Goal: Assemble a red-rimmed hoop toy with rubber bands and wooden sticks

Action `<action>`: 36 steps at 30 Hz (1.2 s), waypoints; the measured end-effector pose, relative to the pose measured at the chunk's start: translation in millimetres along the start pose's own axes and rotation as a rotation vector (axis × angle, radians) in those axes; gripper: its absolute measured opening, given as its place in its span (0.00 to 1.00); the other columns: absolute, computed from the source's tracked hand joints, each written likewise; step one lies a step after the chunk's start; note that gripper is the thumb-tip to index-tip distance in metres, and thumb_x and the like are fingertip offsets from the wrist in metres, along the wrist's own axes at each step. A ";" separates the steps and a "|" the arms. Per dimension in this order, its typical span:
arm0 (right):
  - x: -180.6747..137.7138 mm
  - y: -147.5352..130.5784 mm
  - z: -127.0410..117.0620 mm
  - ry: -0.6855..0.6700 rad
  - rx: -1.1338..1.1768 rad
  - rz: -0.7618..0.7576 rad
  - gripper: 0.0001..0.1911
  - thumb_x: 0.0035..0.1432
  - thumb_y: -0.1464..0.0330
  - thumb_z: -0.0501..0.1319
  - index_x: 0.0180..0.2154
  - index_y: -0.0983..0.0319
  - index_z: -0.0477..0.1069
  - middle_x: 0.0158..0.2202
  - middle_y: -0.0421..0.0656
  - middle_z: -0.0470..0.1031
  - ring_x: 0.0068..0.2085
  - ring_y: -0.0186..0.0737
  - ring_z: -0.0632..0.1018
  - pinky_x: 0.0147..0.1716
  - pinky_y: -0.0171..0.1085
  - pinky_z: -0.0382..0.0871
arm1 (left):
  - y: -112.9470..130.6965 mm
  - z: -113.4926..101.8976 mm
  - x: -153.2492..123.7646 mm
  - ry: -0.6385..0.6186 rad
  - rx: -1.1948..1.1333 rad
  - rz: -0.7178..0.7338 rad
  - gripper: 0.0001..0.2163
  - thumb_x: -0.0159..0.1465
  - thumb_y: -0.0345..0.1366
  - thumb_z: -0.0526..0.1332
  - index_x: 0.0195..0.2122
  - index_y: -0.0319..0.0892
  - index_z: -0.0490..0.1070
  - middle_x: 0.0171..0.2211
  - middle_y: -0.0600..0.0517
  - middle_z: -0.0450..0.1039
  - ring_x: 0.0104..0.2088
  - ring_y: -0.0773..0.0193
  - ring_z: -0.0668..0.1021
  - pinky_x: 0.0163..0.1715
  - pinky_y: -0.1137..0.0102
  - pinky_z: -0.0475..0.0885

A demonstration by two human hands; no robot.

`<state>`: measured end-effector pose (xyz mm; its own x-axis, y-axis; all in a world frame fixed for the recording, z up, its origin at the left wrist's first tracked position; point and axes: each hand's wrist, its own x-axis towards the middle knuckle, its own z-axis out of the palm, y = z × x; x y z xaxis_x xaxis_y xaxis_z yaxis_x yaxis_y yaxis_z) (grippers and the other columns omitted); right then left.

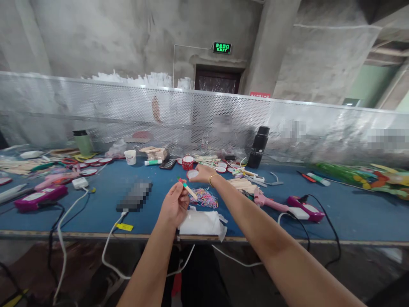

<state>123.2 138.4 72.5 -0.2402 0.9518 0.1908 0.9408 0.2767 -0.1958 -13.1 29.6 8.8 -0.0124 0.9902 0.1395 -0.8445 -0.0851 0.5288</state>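
Observation:
My left hand [175, 204] is closed on a thin wooden stick [188, 188] with a green and red tip, held above the blue table [105, 192]. My right hand [202, 172] reaches farther out and pinches a small round red-rimmed lid [192, 174]. A red tape roll [188, 162] stands just behind that hand. A heap of small coloured rubber bands [205, 198] lies between my hands and forearm. A white plastic bag [201, 223] rests at the table's near edge below my left hand.
Pink glue guns [275, 204] [40, 197] with cables lie right and left. Several red-rimmed lids [91, 163], wooden sticks [19, 165], a green tumbler [83, 142], a black bottle [258, 147] and a white cup [130, 157] stand farther back. A perforated metal screen [319, 128] backs the table.

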 end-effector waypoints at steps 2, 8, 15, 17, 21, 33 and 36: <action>-25.6 4.7 -10.0 0.109 0.025 -0.093 0.36 0.53 0.50 0.67 0.60 0.58 0.66 0.61 0.48 0.71 0.60 0.46 0.72 0.57 0.40 0.65 | -0.2 -1.0 -0.2 0.021 0.014 0.014 0.10 0.54 0.31 0.75 0.35 0.37 0.78 0.28 0.54 0.74 0.25 0.76 0.74 0.22 0.83 0.70; -103.3 27.3 -1.9 0.434 0.186 -0.425 0.36 0.55 0.59 0.67 0.63 0.62 0.63 0.60 0.52 0.71 0.61 0.50 0.70 0.62 0.50 0.61 | 1.6 1.9 -6.9 -0.110 0.121 -0.011 0.09 0.55 0.35 0.75 0.35 0.41 0.78 0.52 0.47 0.78 0.42 0.60 0.82 0.38 0.66 0.80; -130.1 43.1 11.3 0.473 0.270 -0.465 0.31 0.55 0.63 0.67 0.59 0.64 0.65 0.58 0.53 0.72 0.59 0.52 0.72 0.61 0.52 0.63 | 3.9 5.9 -10.9 -0.230 0.182 -0.109 0.10 0.55 0.38 0.75 0.34 0.40 0.79 0.60 0.43 0.73 0.48 0.52 0.82 0.43 0.57 0.81; -131.4 43.2 11.7 0.469 0.267 -0.453 0.31 0.56 0.65 0.67 0.59 0.63 0.66 0.58 0.53 0.72 0.59 0.52 0.71 0.61 0.53 0.63 | 4.0 5.2 -9.8 -0.223 0.189 -0.135 0.11 0.54 0.37 0.75 0.34 0.39 0.78 0.58 0.42 0.74 0.49 0.50 0.82 0.44 0.57 0.81; -131.7 41.5 16.6 0.453 0.290 -0.406 0.31 0.57 0.70 0.63 0.62 0.60 0.64 0.62 0.51 0.68 0.63 0.50 0.69 0.62 0.51 0.64 | 4.0 5.0 -7.2 -0.183 0.218 -0.142 0.09 0.55 0.36 0.74 0.34 0.38 0.79 0.55 0.41 0.77 0.49 0.50 0.82 0.45 0.57 0.81; -132.2 39.2 30.4 0.426 0.484 -0.433 0.35 0.56 0.73 0.63 0.65 0.58 0.62 0.61 0.50 0.71 0.62 0.48 0.71 0.64 0.52 0.65 | 3.3 5.7 -5.4 -0.203 0.183 -0.160 0.07 0.58 0.33 0.72 0.33 0.38 0.77 0.53 0.39 0.78 0.54 0.48 0.80 0.51 0.53 0.79; -135.7 37.2 29.6 0.383 0.469 -0.436 0.32 0.60 0.68 0.63 0.65 0.61 0.62 0.63 0.53 0.69 0.64 0.49 0.69 0.66 0.53 0.62 | 3.6 6.0 -6.2 -0.212 0.174 -0.165 0.07 0.58 0.33 0.72 0.33 0.38 0.76 0.54 0.39 0.78 0.54 0.48 0.79 0.51 0.53 0.79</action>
<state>183.7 23.5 10.9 -0.3873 0.6536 0.6502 0.5582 0.7275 -0.3989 -12.8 22.6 14.9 0.2445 0.9486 0.2010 -0.7210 0.0392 0.6919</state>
